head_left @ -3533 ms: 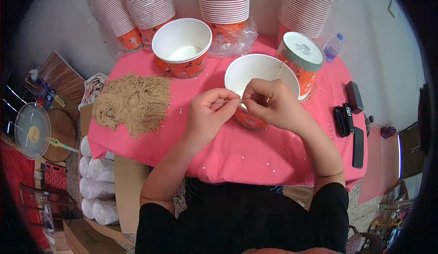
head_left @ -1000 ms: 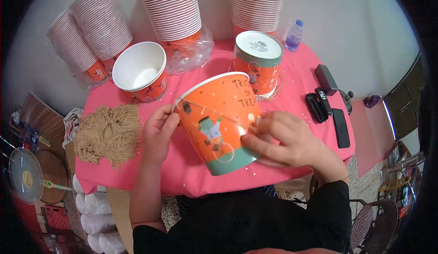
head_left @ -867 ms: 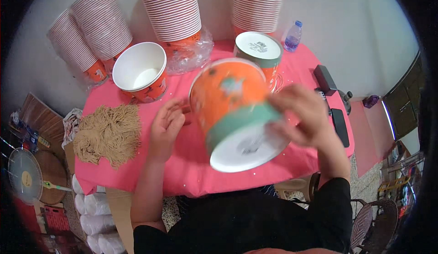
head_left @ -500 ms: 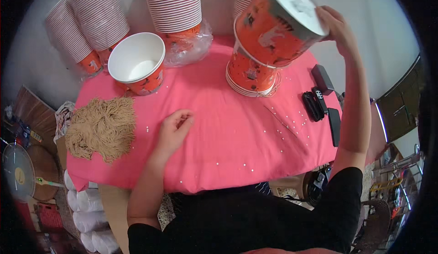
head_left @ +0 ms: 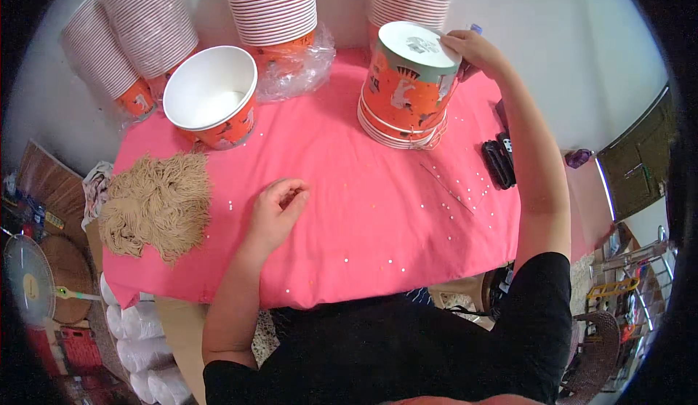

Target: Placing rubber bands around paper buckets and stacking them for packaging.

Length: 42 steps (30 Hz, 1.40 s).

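Note:
At the back right of the table, an orange paper bucket (head_left: 408, 89) stands upside down over a short nested stack of white-rimmed buckets (head_left: 396, 137). My right hand (head_left: 472, 50) grips it at the edge of its white base. Thin beige strings (head_left: 436, 139) hang by the stack's lower rims. My left hand (head_left: 278, 212) lies over the middle of the pink cloth, fingers loosely curled, thumb apart, holding nothing. To its left is a heap of tan cords (head_left: 156, 205). Behind the heap stands an upright orange bucket (head_left: 211, 96) with a white inside; a second rim shows under its own.
Tall stacks of nested buckets (head_left: 269, 5) line the wall, some in clear plastic. A dark case (head_left: 497, 165) lies at the right, partly behind my forearm. Small white dots and a thin dark stick (head_left: 447, 190) lie on the pink tablecloth (head_left: 349, 209). A fan (head_left: 29, 278) stands at far left.
My right hand has brought the upside-down bucket down and left, from a tilt above the stack to sitting over it. My left hand has barely moved.

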Each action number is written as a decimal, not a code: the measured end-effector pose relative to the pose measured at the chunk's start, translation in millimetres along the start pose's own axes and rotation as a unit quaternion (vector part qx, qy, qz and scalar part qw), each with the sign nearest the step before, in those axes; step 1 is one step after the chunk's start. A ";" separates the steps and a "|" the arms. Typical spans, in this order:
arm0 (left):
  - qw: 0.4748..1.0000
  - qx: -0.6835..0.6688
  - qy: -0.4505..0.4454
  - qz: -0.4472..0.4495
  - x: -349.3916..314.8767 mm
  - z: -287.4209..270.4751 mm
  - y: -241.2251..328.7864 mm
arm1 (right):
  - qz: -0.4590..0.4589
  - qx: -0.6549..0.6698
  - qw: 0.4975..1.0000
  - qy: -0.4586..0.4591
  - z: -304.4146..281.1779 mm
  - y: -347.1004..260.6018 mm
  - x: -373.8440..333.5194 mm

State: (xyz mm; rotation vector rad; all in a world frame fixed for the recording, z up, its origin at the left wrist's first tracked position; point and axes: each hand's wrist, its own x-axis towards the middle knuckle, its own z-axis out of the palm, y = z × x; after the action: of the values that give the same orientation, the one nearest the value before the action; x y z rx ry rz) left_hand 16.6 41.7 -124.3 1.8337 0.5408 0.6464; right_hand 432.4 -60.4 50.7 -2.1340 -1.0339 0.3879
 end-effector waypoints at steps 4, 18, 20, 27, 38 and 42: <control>1.000 0.030 -0.007 -0.003 -0.4 0.3 9.6 | 0.044 -0.026 0.998 -0.033 9.8 10.6 4.6; 0.996 -0.013 0.086 0.021 5.4 -0.6 6.1 | -0.477 -0.205 0.820 0.239 83.4 -72.9 -41.5; 0.972 -0.068 0.222 0.035 15.2 -8.0 5.6 | -0.548 -0.200 0.804 0.119 135.9 -102.2 -53.8; 0.897 0.195 0.393 0.053 66.3 -75.1 16.5 | -0.531 -0.233 0.813 -0.043 254.2 -158.7 -44.6; 0.918 0.122 0.334 0.177 74.9 -73.3 -4.3 | -0.557 -0.048 0.815 -0.155 238.9 -144.0 -67.2; 0.905 0.131 0.343 0.216 83.2 -67.7 0.3 | -0.594 -0.034 0.803 -0.043 233.6 -137.9 -73.7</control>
State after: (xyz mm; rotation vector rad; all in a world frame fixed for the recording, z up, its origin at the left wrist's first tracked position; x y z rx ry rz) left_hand 34.4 141.8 -90.2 1.9696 0.7034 1.6231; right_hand 183.2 51.6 -15.2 -1.1280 -2.1787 -0.1878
